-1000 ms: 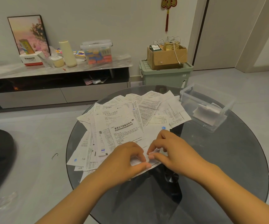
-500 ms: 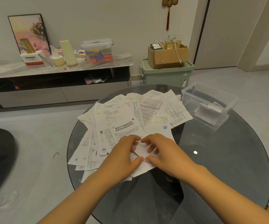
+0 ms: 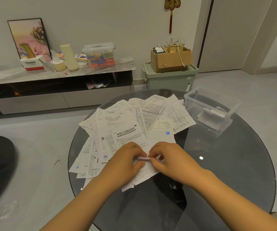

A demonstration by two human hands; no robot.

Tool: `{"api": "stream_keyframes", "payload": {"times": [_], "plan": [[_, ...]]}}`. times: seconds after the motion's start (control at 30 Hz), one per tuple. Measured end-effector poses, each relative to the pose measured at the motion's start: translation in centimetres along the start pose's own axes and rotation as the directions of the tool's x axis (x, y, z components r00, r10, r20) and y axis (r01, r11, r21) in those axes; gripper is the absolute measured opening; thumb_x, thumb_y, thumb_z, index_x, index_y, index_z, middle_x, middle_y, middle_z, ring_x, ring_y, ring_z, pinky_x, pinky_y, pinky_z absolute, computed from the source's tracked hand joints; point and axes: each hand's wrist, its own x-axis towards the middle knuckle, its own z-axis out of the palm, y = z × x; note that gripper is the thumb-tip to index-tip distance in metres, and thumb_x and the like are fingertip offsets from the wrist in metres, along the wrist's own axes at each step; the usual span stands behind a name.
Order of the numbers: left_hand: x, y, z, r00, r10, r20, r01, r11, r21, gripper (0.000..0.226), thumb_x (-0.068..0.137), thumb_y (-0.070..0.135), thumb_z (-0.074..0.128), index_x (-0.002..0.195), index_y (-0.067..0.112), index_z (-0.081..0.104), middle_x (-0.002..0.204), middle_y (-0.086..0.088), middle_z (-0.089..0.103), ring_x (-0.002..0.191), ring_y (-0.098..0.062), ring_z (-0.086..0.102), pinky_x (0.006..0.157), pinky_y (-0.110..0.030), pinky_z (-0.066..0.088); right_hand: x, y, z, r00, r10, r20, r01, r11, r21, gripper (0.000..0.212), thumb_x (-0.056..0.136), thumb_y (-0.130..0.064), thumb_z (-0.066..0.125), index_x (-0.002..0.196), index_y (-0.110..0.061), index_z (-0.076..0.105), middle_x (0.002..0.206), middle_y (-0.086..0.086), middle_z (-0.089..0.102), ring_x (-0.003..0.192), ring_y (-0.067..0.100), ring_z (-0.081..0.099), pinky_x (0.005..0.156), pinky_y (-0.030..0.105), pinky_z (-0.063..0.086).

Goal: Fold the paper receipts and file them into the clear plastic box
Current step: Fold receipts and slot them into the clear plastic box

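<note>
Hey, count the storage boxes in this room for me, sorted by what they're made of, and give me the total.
Clear plastic: 2, the open box on the table and the lidded box on the low cabinet
Green plastic: 1, the bin by the door
Cardboard: 1, the carton on that bin
Total: 4

The left hand [image 3: 126, 161] and right hand [image 3: 169, 160] have closed together. The receipt [image 3: 143, 158] between their fingertips is now folded into a thin, narrow strip.
</note>
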Motion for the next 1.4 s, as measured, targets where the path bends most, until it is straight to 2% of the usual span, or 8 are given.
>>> {"api": "stream_keyframes", "payload": {"times": [0.27, 0.43, 0.63, 0.83, 0.93, 1.17, 1.27, 1.4], "plan": [[1.2, 2.6, -1.3, 0.99, -0.107, -0.097, 0.109, 0.994, 0.017, 0.015, 0.09, 0.029, 0.059, 0.096, 0.031, 0.073, 0.095, 0.014, 0.068, 0.088, -0.004, 0.058, 0.083, -0.027, 0.048, -0.2, 0.6, -2.2, 0.992, -0.004, -0.127, 0.0, 0.999, -0.034, 0.019, 0.091, -0.031, 0.051, 0.099, -0.026, 0.067, 0.09, -0.015, 0.056, 0.088, 0.003, 0.05, 0.078, 0.021, 0.043], [3.1, 4.6, -1.9, 0.993, -0.073, -0.088, 0.08, 0.993, 0.083, 0.019, 0.092, 0.028, 0.057, 0.101, 0.029, 0.073, 0.097, 0.01, 0.07, 0.088, -0.007, 0.06, 0.079, -0.019, 0.044, -0.1, 1.6, -3.8, 0.988, 0.005, -0.152, -0.013, 0.999, -0.05, 0.017, 0.092, -0.03, 0.054, 0.098, -0.024, 0.069, 0.083, -0.017, 0.049, 0.082, 0.002, 0.044, 0.075, 0.015, 0.036], [7.0, 7.3, -2.0, 0.999, -0.032, -0.031, 0.035, 0.995, 0.098, 0.019, 0.092, 0.026, 0.056, 0.098, 0.025, 0.073, 0.098, 0.005, 0.07, 0.087, -0.011, 0.06, 0.079, -0.02, 0.045, -0.1, 3.1, -7.0, 0.964, 0.14, -0.224, -0.135, 0.99, 0.038, 0.014, 0.089, -0.024, 0.059, 0.091, -0.021, 0.072, 0.084, -0.013, 0.057, 0.077, 0.004, 0.05, 0.072, 0.017, 0.042], [11.2, 10.5, -2.4, 0.995, 0.098, -0.01, -0.098, 0.995, 0.023, 0.021, 0.094, 0.023, 0.053, 0.105, 0.025, 0.071, 0.099, 0.005, 0.069, 0.09, -0.011, 0.061, 0.085, -0.025, 0.049, -0.5, 5.5, -10.1, 0.895, 0.247, -0.371, -0.233, 0.969, 0.083, 0.012, 0.089, -0.022, 0.06, 0.091, -0.023, 0.072, 0.082, -0.011, 0.061, 0.07, 0.0, 0.049, 0.063, 0.006, 0.033], [13.3, 11.6, -2.1, 0.986, 0.163, -0.025, -0.164, 0.986, -0.018, 0.022, 0.094, 0.023, 0.053, 0.107, 0.026, 0.07, 0.1, 0.006, 0.069, 0.086, -0.007, 0.058, 0.082, -0.02, 0.047, -0.7, 6.4, -11.6, 0.855, 0.273, -0.44, -0.26, 0.961, 0.09, 0.01, 0.088, -0.018, 0.062, 0.088, -0.022, 0.07, 0.074, -0.014, 0.057, 0.068, -0.002, 0.049, 0.064, 0.006, 0.036], [18.0, 13.7, 0.0, 0.975, 0.21, -0.077, -0.216, 0.972, -0.088, 0.028, 0.095, 0.024, 0.052, 0.122, 0.027, 0.058, 0.104, 0.008, 0.063, 0.092, -0.006, 0.056, 0.083, -0.017, 0.041, 0.1, 9.7, -15.2, 0.704, 0.392, -0.593, -0.433, 0.898, 0.08, 0.009, 0.086, -0.017, 0.061, 0.088, -0.02, 0.069, 0.076, -0.006, 0.064, 0.072, 0.014, 0.058, 0.069, 0.035, 0.052], [19.7, 14.7, 1.0, 0.97, 0.244, -0.007, -0.244, 0.97, -0.018, 0.029, 0.097, 0.02, 0.045, 0.12, 0.023, 0.062, 0.113, 0.005, 0.065, 0.103, -0.012, 0.059, 0.092, -0.026, 0.046, 0.3, 11.2, -16.1, 0.65, 0.444, -0.617, -0.518, 0.853, 0.069, 0.01, 0.085, -0.015, 0.059, 0.086, -0.019, 0.068, 0.078, -0.002, 0.067, 0.074, 0.02, 0.059, 0.065, 0.033, 0.05], [22.0, 15.7, 2.3, 0.946, 0.258, 0.199, -0.283, 0.952, 0.113, 0.037, 0.095, 0.011, 0.04, 0.122, 0.022, 0.062, 0.124, 0.002, 0.063, 0.113, -0.019, 0.056, 0.103, -0.034, 0.041, 0.9, 13.0, -16.5, 0.628, 0.491, -0.603, -0.611, 0.792, 0.008, 0.013, 0.085, -0.016, 0.056, 0.086, -0.018, 0.069, 0.084, -0.001, 0.067, 0.078, 0.021, 0.059, 0.062, 0.03, 0.048]]}}
